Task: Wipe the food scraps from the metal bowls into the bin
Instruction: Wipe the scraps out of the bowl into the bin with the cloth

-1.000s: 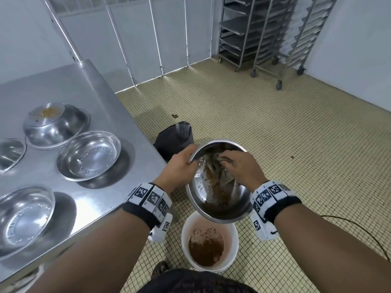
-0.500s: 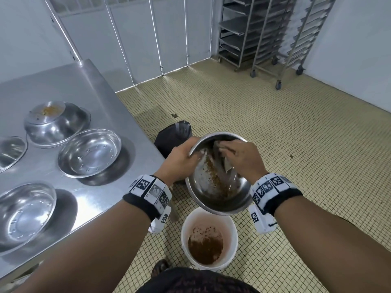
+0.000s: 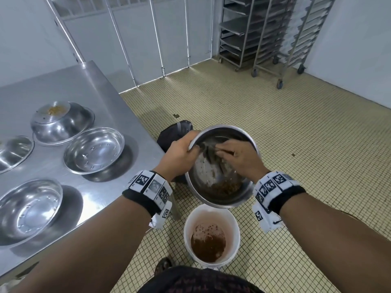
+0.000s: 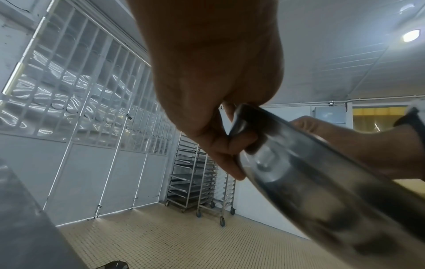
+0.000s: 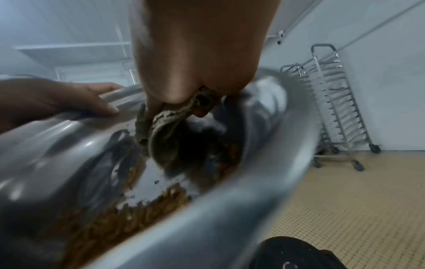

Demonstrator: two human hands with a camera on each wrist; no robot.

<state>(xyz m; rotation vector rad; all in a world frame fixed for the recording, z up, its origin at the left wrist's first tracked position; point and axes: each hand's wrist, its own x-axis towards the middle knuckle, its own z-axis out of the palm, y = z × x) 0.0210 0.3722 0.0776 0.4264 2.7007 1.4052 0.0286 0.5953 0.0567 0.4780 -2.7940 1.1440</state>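
Note:
My left hand [image 3: 179, 154] grips the rim of a metal bowl [image 3: 243, 197], tilted toward me above a white bin [image 3: 188, 225] on the floor. In the left wrist view its thumb and fingers [image 4: 232, 145] pinch the bowl [image 4: 322, 182] at its edge. My right hand [image 3: 234, 157] is inside the bowl, holding a dirty grey cloth [image 5: 165, 131] against the upper wall. Brown food scraps [image 3: 224, 186] lie heaped at the bowl's lower lip, and more sit in the bin. In the right wrist view the scraps [image 5: 128, 214] spread along the near rim.
A steel table [image 3: 69, 85] on the left carries three upright metal bowls [image 3: 94, 150] and one overturned bowl [image 3: 61, 123] with scraps on its base. A black bag [image 3: 171, 134] sits on the tiled floor behind the held bowl. Wheeled tray racks [image 3: 258, 32] stand at the far wall.
My right hand with the cloth has moved from the bowl's middle up to its far upper wall. The scraps that streaked the middle now lie gathered at the lower lip.

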